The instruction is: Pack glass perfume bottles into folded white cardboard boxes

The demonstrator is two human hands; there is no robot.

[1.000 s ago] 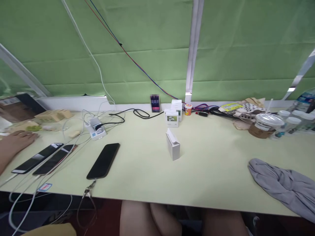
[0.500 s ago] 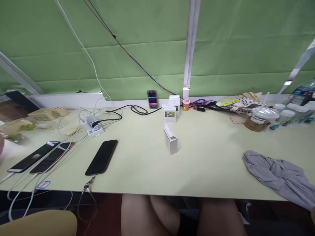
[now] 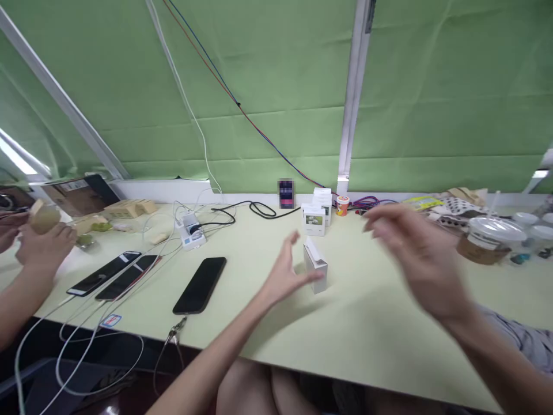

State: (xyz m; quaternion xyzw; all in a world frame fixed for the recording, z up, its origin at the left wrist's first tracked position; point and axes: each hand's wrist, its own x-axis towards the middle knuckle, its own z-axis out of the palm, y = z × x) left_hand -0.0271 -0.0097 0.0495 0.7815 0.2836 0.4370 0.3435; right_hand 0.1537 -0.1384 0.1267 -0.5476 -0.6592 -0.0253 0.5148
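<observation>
My left hand reaches over the pale green table, fingers apart, its thumb next to a small white carton with its flap up; I cannot tell whether it touches. My right hand hovers blurred above the table to the right of the carton, fingers spread, holding nothing. Behind the carton two more small white boxes stand near the wall.
A black phone lies left of my left hand, two more phones and white cables further left. Another person's hands hold a brownish object at the left edge. Lidded cup, grey cloth and clutter sit right.
Both my hands have come into view over the table, the left up to the white carton, the right beside it. The camera has shifted; the other person's hands now hold an object.
</observation>
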